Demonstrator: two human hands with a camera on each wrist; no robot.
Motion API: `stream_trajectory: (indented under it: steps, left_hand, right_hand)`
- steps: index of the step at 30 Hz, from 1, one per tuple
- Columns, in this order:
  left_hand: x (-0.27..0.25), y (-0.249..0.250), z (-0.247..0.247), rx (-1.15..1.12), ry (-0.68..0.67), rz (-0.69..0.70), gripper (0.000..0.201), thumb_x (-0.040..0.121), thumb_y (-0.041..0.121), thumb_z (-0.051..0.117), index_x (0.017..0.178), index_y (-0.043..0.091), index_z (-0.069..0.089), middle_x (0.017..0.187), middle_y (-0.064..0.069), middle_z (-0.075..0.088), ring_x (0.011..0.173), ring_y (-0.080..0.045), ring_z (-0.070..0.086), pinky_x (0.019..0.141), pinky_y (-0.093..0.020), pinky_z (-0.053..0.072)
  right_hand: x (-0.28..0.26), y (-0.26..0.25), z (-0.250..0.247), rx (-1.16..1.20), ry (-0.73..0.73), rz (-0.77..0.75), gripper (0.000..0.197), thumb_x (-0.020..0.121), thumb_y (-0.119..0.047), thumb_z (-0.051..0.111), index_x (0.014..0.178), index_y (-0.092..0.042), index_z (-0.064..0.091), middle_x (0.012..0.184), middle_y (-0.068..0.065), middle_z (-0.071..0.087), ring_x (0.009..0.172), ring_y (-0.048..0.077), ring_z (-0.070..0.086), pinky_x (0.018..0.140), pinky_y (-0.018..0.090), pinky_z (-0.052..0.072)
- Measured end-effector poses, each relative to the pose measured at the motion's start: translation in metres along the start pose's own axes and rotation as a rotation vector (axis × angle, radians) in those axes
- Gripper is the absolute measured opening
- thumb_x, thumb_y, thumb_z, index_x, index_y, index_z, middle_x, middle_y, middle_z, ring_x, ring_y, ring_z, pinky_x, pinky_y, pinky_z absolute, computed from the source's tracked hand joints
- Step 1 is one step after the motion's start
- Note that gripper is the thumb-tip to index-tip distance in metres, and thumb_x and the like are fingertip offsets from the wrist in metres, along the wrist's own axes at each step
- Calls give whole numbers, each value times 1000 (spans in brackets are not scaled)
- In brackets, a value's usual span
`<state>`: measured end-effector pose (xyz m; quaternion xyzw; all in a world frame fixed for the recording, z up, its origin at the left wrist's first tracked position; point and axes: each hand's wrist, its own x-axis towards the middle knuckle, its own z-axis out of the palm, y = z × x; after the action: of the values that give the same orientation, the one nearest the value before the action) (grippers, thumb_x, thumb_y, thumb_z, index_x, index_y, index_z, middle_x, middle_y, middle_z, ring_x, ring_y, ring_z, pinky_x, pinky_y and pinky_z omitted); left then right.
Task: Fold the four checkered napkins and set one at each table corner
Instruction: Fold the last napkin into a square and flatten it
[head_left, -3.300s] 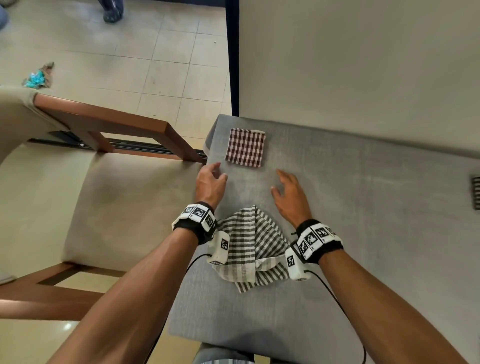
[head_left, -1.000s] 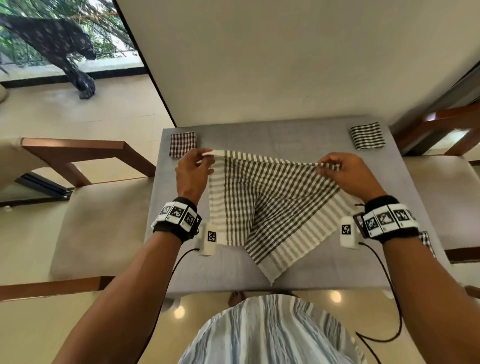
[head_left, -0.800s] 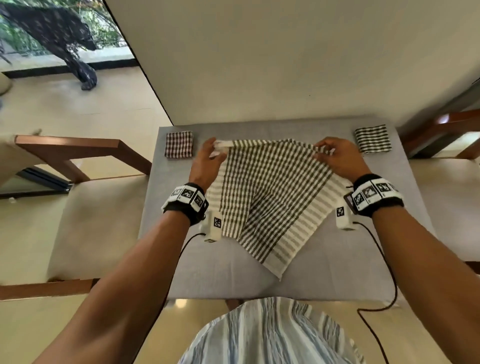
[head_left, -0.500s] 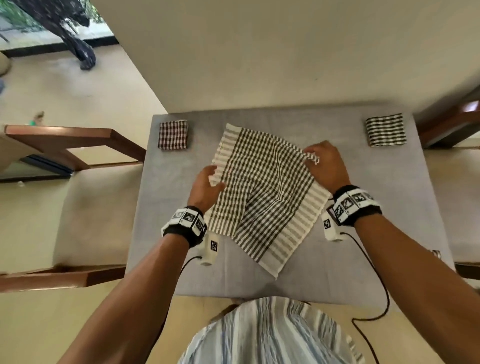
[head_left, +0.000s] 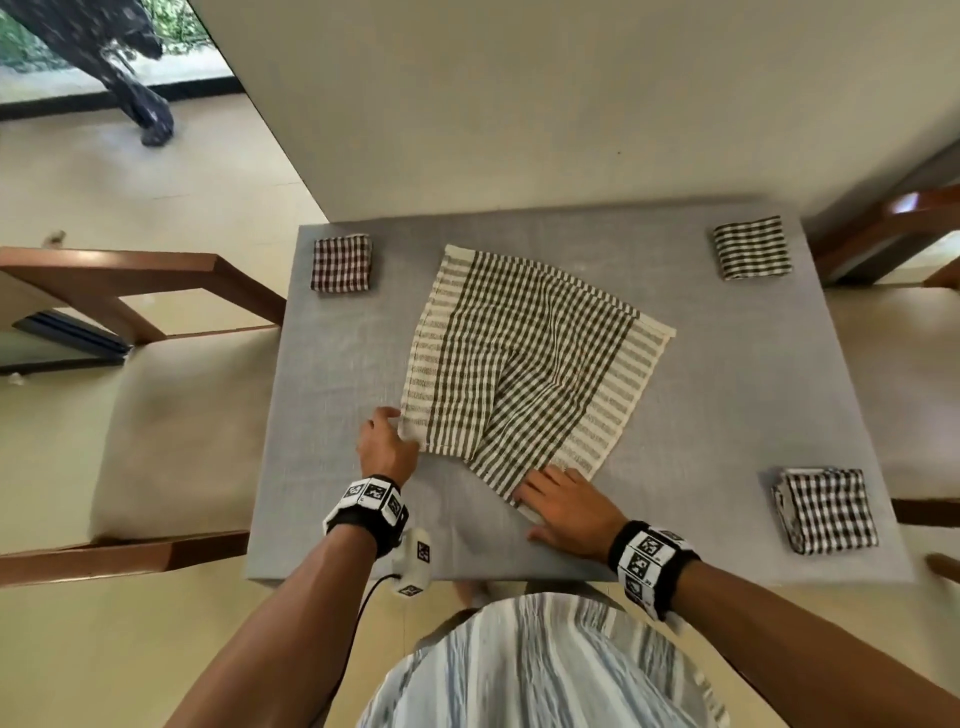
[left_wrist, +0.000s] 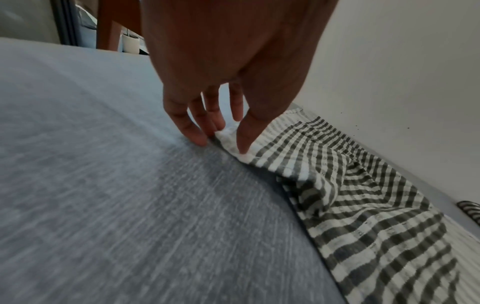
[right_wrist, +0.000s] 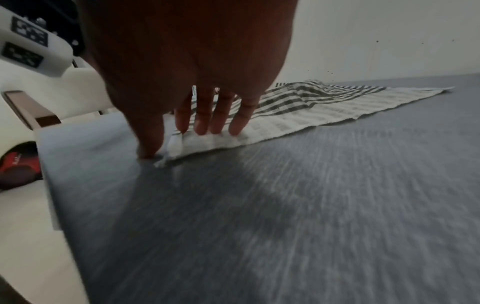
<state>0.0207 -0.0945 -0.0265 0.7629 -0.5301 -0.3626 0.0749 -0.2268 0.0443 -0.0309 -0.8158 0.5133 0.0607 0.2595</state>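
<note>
A grey-and-cream checkered napkin (head_left: 519, 353) (left_wrist: 350, 195) (right_wrist: 311, 111) lies spread out and rumpled in the middle of the grey table (head_left: 727, 389), turned at an angle. My left hand (head_left: 387, 441) (left_wrist: 221, 142) is at its near left corner and pinches the white hem between thumb and fingers. My right hand (head_left: 561, 499) (right_wrist: 197, 135) lies flat with straight fingers on the near corner, thumb on the table. Folded napkins sit at three corners: a dark red one (head_left: 341, 262) far left, a dark checked one (head_left: 751, 248) far right, a black-and-white one (head_left: 826, 509) near right.
A wooden chair with a cream seat (head_left: 171, 415) stands at the table's left side, and another chair (head_left: 893, 223) at the far right. A cream wall runs along the table's far edge. My torso is at the near edge.
The napkin was held up by its top corners, then laid down on the table. Both hands let go of the far edge and moved back to its near corners.
</note>
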Motion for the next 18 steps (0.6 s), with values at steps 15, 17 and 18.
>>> stream_trajectory:
  steps: [15,17,18]
  left_hand:
    - [-40,-78,-29,-257,-154,90,30,80,0,70,100,23,72,92,0,70,92,-22,67,83,-31,54]
    - [-51,-91,-34,-228,-180,125,35,79,-6,68,102,21,72,90,-1,70,92,-23,67,86,-34,55]
    - [-57,-96,-36,-214,-191,143,35,80,-7,68,105,18,72,92,-1,70,92,-21,67,86,-32,54]
  right_hand:
    - [-76,-29,23,210,277,498,11,85,-24,60,84,-13,58,82,6,63,73,26,58,66,37,46]
    - [-98,-26,21,322,344,574,11,86,-23,65,83,-15,57,79,4,65,69,24,59,64,37,47]
    - [-108,-22,20,376,376,608,11,87,-22,67,84,-16,58,80,1,66,69,22,60,65,36,48]
